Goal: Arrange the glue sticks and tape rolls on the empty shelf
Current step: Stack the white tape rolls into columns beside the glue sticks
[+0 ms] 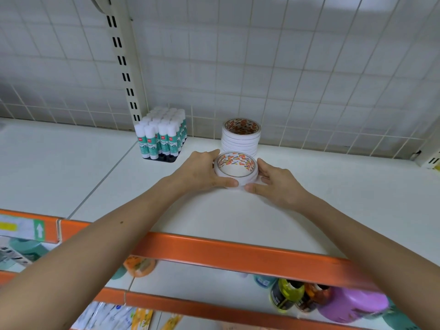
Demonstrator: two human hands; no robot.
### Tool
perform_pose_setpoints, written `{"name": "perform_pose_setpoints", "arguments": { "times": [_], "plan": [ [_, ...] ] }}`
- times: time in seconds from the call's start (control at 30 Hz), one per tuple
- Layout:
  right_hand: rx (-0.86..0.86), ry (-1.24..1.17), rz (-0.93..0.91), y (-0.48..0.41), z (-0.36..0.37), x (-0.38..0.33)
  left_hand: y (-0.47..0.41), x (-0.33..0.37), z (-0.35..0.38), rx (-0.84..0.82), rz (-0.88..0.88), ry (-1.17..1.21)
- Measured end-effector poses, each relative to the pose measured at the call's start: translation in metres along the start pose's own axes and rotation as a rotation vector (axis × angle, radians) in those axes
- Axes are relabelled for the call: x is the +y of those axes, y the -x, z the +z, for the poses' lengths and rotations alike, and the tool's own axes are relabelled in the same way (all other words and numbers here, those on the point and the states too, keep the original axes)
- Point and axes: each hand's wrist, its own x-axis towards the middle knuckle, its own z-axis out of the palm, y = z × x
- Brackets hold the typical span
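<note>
A short stack of white tape rolls [236, 168] with red and orange printed cores rests on the white shelf [333, 210]. My left hand [202, 172] grips its left side and my right hand [276, 182] grips its right side, thumbs meeting at the front. Just behind stands a taller stack of the same tape rolls [241, 136] near the back grid. To the left, a block of several white-and-teal glue sticks [162, 135] stands upright in a black tray beside the slotted upright post.
A wire grid panel [285, 67] closes the back of the shelf. An orange price rail [238, 251] runs along the front edge. Lower shelves hold bottles and jars [295, 296], a purple tub [352, 306] and packets [112, 315].
</note>
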Motion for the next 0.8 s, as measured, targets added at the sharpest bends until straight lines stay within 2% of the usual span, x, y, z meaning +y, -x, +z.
{"name": "perform_pose_setpoints", "arguments": {
  "times": [0.27, 0.8],
  "plan": [
    [0.079, 0.037, 0.037, -0.005, 0.009, -0.003, -0.002, -0.007, 0.008, 0.072, 0.028, 0.024],
    [0.127, 0.078, 0.083, -0.009, 0.013, -0.004, -0.009, -0.011, 0.021, 0.065, -0.039, 0.163]
  ]
}}
